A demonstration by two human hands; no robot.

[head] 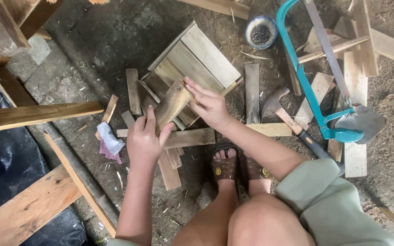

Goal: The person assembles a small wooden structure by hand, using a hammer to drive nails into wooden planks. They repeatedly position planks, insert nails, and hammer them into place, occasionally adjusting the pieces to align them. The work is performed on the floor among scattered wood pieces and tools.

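Squatting over a dirt floor (92, 41), a person plants both feet in brown sandals (226, 167) close under the knees. Just beyond the toes, the left hand (146, 141) and the right hand (209, 105) share one short wooden slat (172, 105). The left hand grips its near end, fingers curled round the edge and thumb up along the side. The right hand clamps the far end from the other side, fingers pressed together and stretched flat over the top. The slat tilts across the near corner of a small wooden box (197, 59) built of pale boards, touching its open side.

Loose strips of wood lie under and beside the hands, one long piece (192, 136) flat just in front of the sandals. A crumpled white and pink rag (109, 141) sits to the left of the left hand. To the right, a hammer (283, 111) rests head-up beside the forearm, and a teal-framed saw (311, 86) lies further right across more offcuts. Farthest off, near the top edge of the floor, stands a small round bowl (261, 32) of dark bits.
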